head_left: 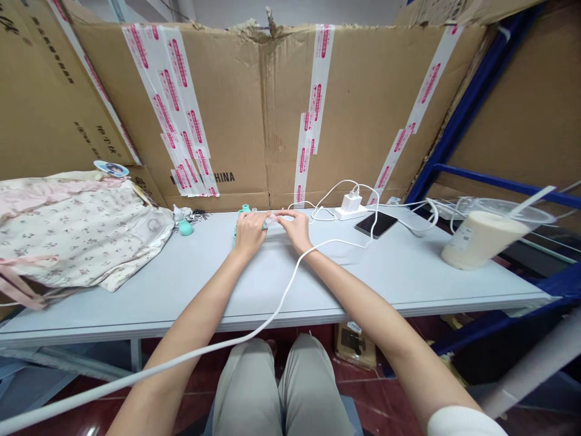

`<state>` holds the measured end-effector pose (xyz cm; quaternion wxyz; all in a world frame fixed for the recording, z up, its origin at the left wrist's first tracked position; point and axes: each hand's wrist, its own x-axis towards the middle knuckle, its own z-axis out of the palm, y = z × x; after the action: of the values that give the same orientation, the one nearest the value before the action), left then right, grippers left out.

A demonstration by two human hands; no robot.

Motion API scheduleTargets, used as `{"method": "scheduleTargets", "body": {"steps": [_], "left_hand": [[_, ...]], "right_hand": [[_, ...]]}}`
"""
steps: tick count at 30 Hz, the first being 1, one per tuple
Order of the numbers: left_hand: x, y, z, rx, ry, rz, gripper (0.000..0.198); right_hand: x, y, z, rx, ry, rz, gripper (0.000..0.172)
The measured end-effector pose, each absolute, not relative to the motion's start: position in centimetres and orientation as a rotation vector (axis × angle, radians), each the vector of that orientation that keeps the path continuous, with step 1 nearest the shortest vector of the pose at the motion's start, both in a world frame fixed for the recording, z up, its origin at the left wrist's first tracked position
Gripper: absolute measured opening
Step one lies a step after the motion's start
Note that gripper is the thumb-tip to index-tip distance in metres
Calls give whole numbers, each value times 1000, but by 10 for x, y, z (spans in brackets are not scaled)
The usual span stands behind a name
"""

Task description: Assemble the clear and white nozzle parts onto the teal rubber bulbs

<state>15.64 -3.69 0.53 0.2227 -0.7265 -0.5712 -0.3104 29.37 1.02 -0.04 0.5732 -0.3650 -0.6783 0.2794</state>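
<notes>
Both hands meet over the far middle of the grey table (318, 278). My left hand (251, 233) is closed round a small teal piece, of which only a sliver shows by the fingertips. A small translucent, whitish tip (271, 220) sits between the two hands, and the fingers of my right hand (296, 229) pinch its right side. Whether the tip is joined to the teal piece I cannot tell. Behind and beside my left hand stand several teal pieces (246, 208), partly hidden by it. Further left lies a teal rubber bulb (185, 227) with a translucent nozzle.
A floral cloth bag (82, 230) lies at the left. Small dark metal bits (198, 215) lie near the bulb. At the right are a white charger (351, 203), a phone (376, 224) and a drink cup (483, 236). A white cable (290, 284) crosses in front. Cardboard (227, 109) walls the back.
</notes>
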Motion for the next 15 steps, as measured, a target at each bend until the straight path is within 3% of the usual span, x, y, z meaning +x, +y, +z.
{"method": "scheduleTargets", "body": {"steps": [15], "left_hand": [[152, -40, 11, -2001, -1486, -813, 40]], "right_hand": [[292, 12, 0, -792, -1545, 904, 26]]}}
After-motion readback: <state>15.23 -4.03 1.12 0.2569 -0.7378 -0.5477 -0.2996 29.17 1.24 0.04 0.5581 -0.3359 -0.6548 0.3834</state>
